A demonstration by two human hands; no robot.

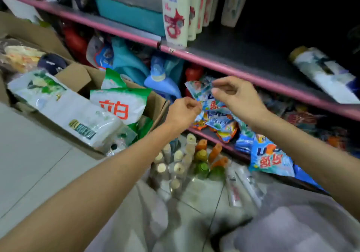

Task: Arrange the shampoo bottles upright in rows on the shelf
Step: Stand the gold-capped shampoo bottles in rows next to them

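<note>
Several white shampoo bottles (176, 12) stand upright in a row at the front of the dark shelf (243, 47) with a pink edge. Another pale bottle (234, 2) stands further right. One white bottle with a gold cap (321, 74) lies on its side at the shelf's right. A plastic-wrapped cluster of small bottles (181, 164) with cream, green and orange caps stands on the floor below. My left hand (183, 113) hovers below the shelf edge with fingers curled on nothing. My right hand (233, 96) hangs beside it, fingers loosely curled, in front of detergent packets.
A cardboard box (155, 103) at left holds green-and-white detergent bags (120, 103). Blue detergent packets (270, 158) spill from the lower shelf. A blue bottle (161, 80) and red bottles sit under the shelf. Teal boxes (128, 12) occupy the shelf's left.
</note>
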